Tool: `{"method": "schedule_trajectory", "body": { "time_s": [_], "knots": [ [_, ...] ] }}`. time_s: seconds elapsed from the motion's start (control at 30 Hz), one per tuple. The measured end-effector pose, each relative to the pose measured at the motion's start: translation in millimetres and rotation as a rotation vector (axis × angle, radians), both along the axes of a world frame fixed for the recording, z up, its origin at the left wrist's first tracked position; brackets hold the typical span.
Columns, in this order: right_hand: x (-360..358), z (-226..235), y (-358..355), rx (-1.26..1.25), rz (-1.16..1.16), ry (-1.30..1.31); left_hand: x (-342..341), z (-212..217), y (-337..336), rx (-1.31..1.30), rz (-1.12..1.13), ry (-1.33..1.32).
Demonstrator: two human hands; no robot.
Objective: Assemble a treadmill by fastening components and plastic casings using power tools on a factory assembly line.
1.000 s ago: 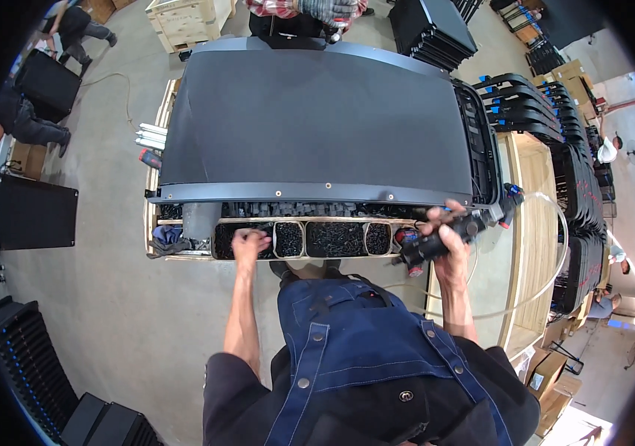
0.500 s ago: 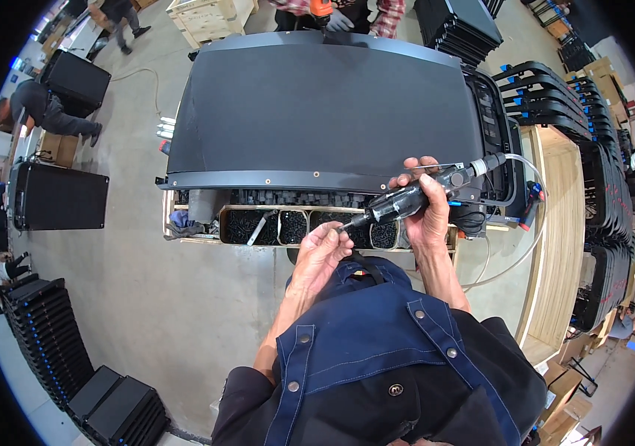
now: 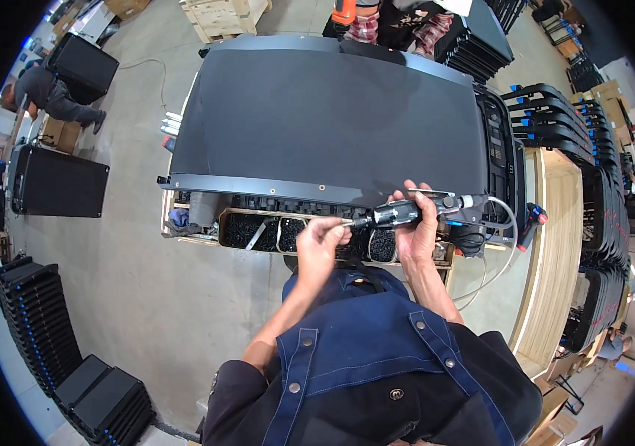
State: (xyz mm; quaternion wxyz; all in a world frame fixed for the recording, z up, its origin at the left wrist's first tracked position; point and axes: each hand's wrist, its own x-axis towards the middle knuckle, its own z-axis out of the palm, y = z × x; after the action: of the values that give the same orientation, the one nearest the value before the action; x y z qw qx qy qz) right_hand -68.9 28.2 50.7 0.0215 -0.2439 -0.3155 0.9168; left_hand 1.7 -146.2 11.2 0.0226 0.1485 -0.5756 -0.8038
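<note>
A black air screwdriver [image 3: 395, 214] lies across my right hand [image 3: 418, 234], with my fingers and thumb wrapped round its body. It is nearly level, its bit pointing left. My left hand [image 3: 319, 249] is closed in a pinch at the bit's tip [image 3: 349, 222]; whatever small piece is between those fingers is hidden. Both hands are over the near edge of a large dark panel [image 3: 332, 115] with a metal strip along its front. Beneath my hands stand bins of small black fasteners [image 3: 291, 235], one holding a pale flat strip [image 3: 260, 234].
A pale air hose [image 3: 512, 223] loops down right of the screwdriver. Beside it stands a wooden crate [image 3: 559, 260], and a red-and-black tool [image 3: 532, 227] hangs near. Across the panel, a co-worker's checked sleeve [image 3: 362, 28] shows by an orange power tool [image 3: 343, 11]. Stacked black frames [image 3: 555, 123] fill the right.
The screwdriver has swung to a more level angle, and my left fingers stay pinched at its tip. The co-worker's orange tool and sleeves have shifted right in view.
</note>
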Motion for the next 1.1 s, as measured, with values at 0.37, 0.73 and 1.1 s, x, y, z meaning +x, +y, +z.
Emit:
{"method": "schedule_trajectory", "body": {
  "time_s": [0.37,0.73,1.1],
  "knots": [
    [-52,26,-86,0.696,0.325,0.66,-70,-53,-6,1.141,0.033,-0.385],
    [-88,54,-127,0.899,1.196,0.97,-94,-87,-82,0.348,0.576,-0.175],
    [-91,33,-117,0.865,1.084,0.8,-102,-76,-77,0.307,0.709,-0.143]
  ]
}}
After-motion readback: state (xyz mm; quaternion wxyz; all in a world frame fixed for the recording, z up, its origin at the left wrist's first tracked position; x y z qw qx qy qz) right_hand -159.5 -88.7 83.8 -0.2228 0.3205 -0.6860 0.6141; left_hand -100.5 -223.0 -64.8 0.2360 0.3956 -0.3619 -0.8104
